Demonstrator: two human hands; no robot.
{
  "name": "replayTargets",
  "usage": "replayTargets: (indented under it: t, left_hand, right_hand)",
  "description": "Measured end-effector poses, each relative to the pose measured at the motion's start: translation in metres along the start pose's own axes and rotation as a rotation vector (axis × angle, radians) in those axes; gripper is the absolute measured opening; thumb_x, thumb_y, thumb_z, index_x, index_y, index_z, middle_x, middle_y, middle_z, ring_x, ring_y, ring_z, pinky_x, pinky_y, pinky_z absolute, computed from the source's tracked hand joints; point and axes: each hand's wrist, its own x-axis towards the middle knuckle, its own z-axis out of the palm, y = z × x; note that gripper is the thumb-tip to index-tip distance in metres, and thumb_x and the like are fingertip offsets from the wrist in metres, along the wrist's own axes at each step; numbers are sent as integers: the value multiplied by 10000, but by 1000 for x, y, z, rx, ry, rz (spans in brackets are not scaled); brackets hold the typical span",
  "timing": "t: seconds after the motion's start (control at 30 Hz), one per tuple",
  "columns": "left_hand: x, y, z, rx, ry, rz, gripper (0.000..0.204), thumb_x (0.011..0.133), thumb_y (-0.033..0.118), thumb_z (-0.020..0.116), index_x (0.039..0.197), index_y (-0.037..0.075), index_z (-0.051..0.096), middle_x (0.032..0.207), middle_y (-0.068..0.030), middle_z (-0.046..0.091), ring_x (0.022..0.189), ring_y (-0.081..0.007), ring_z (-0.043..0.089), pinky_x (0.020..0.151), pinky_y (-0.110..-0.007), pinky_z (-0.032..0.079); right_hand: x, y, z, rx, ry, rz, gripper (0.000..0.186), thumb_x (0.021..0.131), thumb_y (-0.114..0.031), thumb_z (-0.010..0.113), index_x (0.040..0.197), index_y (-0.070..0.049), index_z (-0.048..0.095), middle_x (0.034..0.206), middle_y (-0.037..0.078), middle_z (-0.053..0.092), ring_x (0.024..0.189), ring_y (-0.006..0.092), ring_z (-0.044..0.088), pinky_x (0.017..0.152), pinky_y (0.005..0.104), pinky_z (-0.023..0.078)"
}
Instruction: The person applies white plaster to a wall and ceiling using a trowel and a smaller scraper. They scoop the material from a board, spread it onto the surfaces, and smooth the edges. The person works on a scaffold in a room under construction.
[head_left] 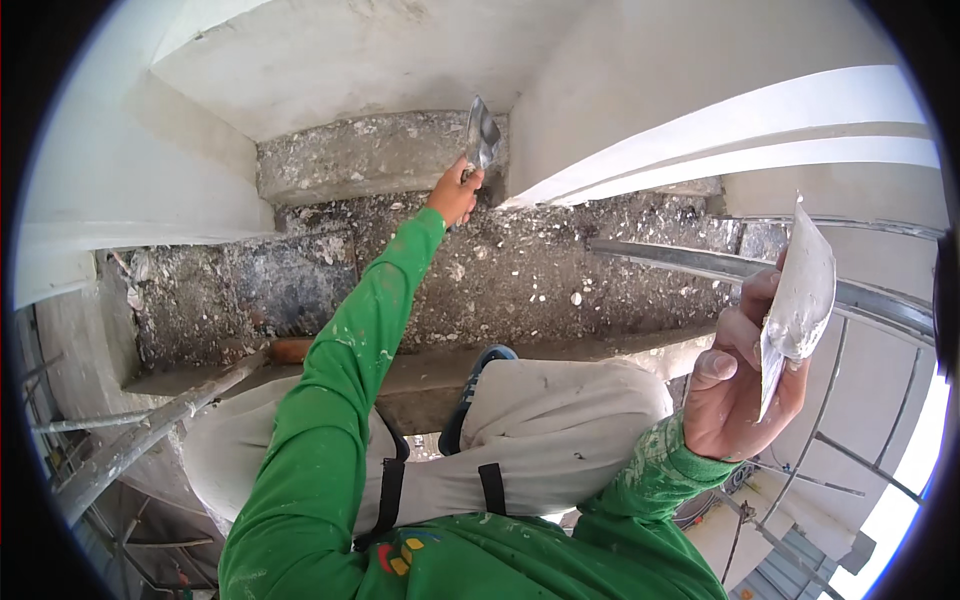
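Observation:
My left hand (458, 192) is stretched far forward, its fingers wrapped round the handle of a putty knife (483, 135). The knife's shiny metal blade points up, near the wall's lower edge by the inner corner. I cannot tell whether the blade touches the wall. At the right, my right hand (740, 380) is raised with its fingers closed on a broad, thin plate smeared with white putty (803, 285). The plate stands nearly on edge, with a thick lump of putty low on its face. Its handle, if any, is hidden.
Pale plastered walls (350, 60) meet above a rough concrete ledge (350, 155). White crumbs litter the dirty floor (480, 285). A metal bar (690, 262) crosses at the right, and a scaffold pole (160, 440) slants at the left. My bent legs (560, 420) are below.

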Motion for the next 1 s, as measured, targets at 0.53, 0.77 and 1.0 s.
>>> replayTargets:
  t: [0.53, 0.77, 1.0]
  left_hand:
    - [-17, -68, 57, 588, 198, 278, 460, 977, 238, 425, 1424, 187, 328, 1166, -193, 527, 999, -409, 546, 852, -481, 445]
    - [87, -18, 6, 696, 290, 536, 514, 893, 94, 456, 1400, 135, 380, 1098, -235, 547, 966, -407, 559, 842, -479, 466]
    - [6, -75, 47, 703, 153, 364, 514, 924, 122, 459, 1424, 156, 347, 1144, -215, 535, 960, -391, 579, 840, -459, 482]
  right_hand:
    - [-18, -25, -24, -115, 131, 52, 591, 921, -74, 412, 1436, -20, 127, 1343, 150, 323, 928, 209, 486, 900, 559, 503]
    - [-24, -20, -26, -243, 259, 4, 614, 847, -150, 447, 1400, 15, 237, 1355, 247, 391, 1243, 352, 420, 728, 508, 604]
    - [-7, -14, -31, -142, 116, 130, 588, 860, -82, 415, 1395, 24, 193, 1298, 212, 368, 1112, 270, 434, 899, 600, 500]
